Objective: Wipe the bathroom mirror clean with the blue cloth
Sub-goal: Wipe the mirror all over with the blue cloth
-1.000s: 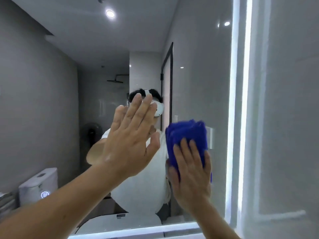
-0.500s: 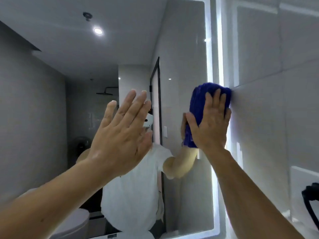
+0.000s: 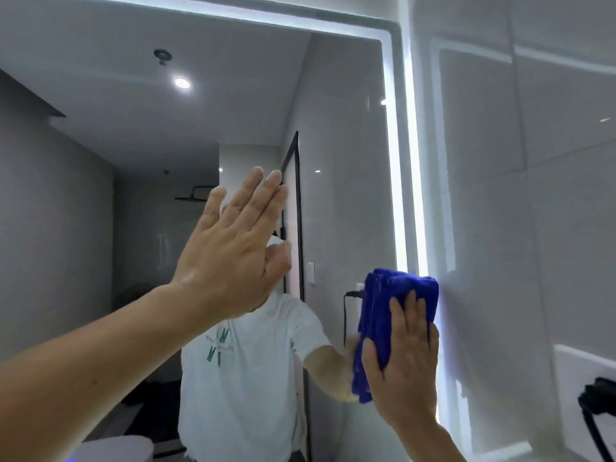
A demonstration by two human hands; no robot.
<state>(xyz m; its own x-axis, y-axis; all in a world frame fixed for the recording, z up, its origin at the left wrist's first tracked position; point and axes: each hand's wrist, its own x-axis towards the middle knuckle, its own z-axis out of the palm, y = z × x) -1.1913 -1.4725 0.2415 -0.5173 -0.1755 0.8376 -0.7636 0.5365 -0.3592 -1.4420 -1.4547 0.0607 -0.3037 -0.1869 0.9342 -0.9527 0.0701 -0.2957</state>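
Note:
The bathroom mirror (image 3: 343,135) fills most of the view, with a lit white strip along its top and right edges. A folded blue cloth (image 3: 386,315) lies flat on the glass at the mirror's right edge. My right hand (image 3: 405,365) presses the cloth against the glass with straight fingers spread over its lower part. My left hand (image 3: 233,258) is raised in front of the mirror's middle, fingers straight and together, holding nothing. Whether its palm touches the glass cannot be told.
A glossy pale tiled wall (image 3: 533,195) meets the mirror on the right. A white wall socket with a black plug and cable (image 3: 596,395) sits at the lower right. The mirror reflects a person in a white T-shirt, a ceiling light and a dark-framed door.
The cloth and my right hand have slid down along the mirror's right edge. The view has tilted up, showing the mirror's top corner. My left hand stays raised.

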